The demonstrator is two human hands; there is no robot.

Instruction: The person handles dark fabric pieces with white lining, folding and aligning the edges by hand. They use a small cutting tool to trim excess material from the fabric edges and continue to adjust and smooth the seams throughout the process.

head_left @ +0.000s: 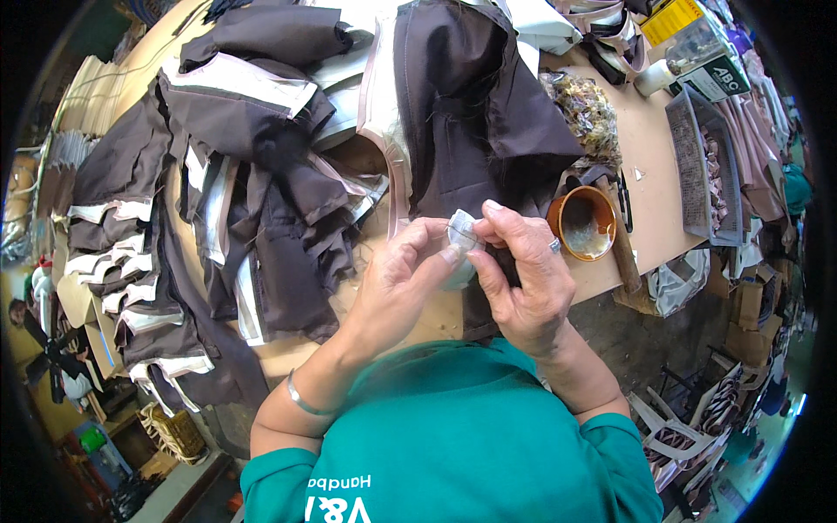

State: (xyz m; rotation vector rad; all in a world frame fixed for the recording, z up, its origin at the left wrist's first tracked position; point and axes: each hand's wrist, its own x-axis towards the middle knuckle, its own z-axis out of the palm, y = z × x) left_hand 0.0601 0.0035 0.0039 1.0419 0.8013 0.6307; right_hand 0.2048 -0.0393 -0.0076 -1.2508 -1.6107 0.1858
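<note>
In front of my chest, a small whitish piece [461,228], thin like cloth or film, is pinched between both my hands. My left hand [397,275] grips its lower left side between thumb and fingers. On the other side, my right hand [529,275], wearing a ring, closes thumb and forefinger at its right edge. A fine dark line, perhaps thread, crosses the piece. Just beyond my fingers lies a dark brown sewn fabric piece [453,113] with pale lining. More dark fabric pieces [279,218] with white strips are heaped to the left.
Right of my hands stands a brown pot [602,197] with whitish residue inside, beside a wooden-handled tool [621,244]. Behind it are a clear bag of scraps [586,118] and a grey plastic crate [684,166]. The table edge [610,281] runs close to my body.
</note>
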